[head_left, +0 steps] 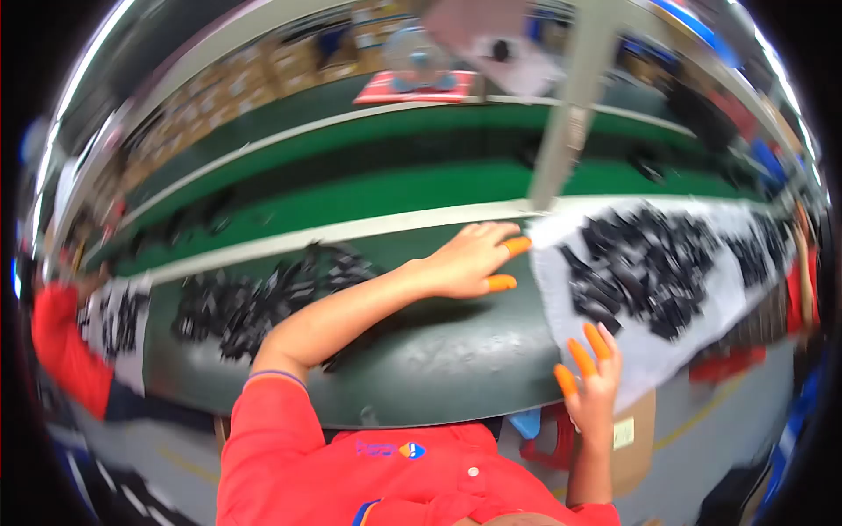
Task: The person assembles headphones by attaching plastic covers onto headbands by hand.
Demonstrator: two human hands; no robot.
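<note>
My left hand reaches across the dark green tabletop, fingers apart, with orange finger cots on two fingertips. It holds nothing that I can see and hovers near the white sheet's left edge. Partly behind my left forearm lies a pile of black, strip-like parts. My right hand is raised at the table's front edge, its orange-capped fingers spread with nothing between them. Beyond it, a heap of glossy black curved parts rests on the white sheet. The kind of part is too blurred to tell.
A green conveyor belt runs behind the table, carrying a few black pieces. A pale upright post stands at its near edge. Co-workers in red sit left and right. A cardboard box is below, right.
</note>
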